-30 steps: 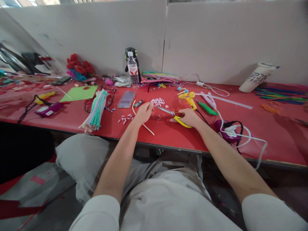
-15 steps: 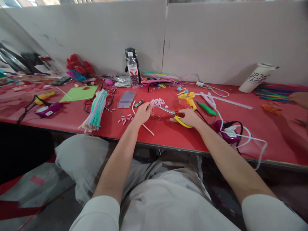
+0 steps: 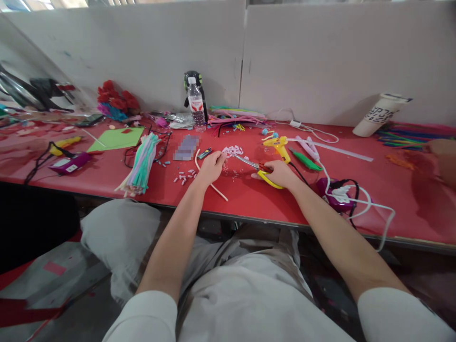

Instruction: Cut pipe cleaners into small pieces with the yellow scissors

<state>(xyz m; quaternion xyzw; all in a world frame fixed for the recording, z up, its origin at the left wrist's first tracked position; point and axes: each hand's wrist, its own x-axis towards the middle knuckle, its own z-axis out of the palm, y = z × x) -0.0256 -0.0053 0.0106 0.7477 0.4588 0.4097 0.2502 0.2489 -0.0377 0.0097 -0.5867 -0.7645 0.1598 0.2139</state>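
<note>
My right hand (image 3: 277, 174) grips scissors (image 3: 246, 162) with yellow and red handles, their blades pointing left. Close to the blade tips, my left hand (image 3: 211, 167) is closed in a pinch; what sits between the fingertips is too small to make out. A cream pipe cleaner (image 3: 218, 192) runs beneath my left hand, its ends showing on both sides. Just beyond the blades lies a pile of short pink pieces (image 3: 235, 151). More short pieces (image 3: 183, 176) are scattered left of my left hand, near a small dark box cutter-like object (image 3: 204, 153).
Yellow glue gun (image 3: 280, 146), green pen-shaped object (image 3: 305, 160) and purple power block (image 3: 337, 194) with cables lie rightward. Leftward are a pipe cleaner bundle (image 3: 142, 164) and green sheet (image 3: 117, 138). A bottle (image 3: 197, 107) stands behind. Another person's hand (image 3: 443, 159) is at far right.
My two hands and the scissors stay nearly in place. At the far right, the other person's hand has come nearer to the table's front and looks blurred.
</note>
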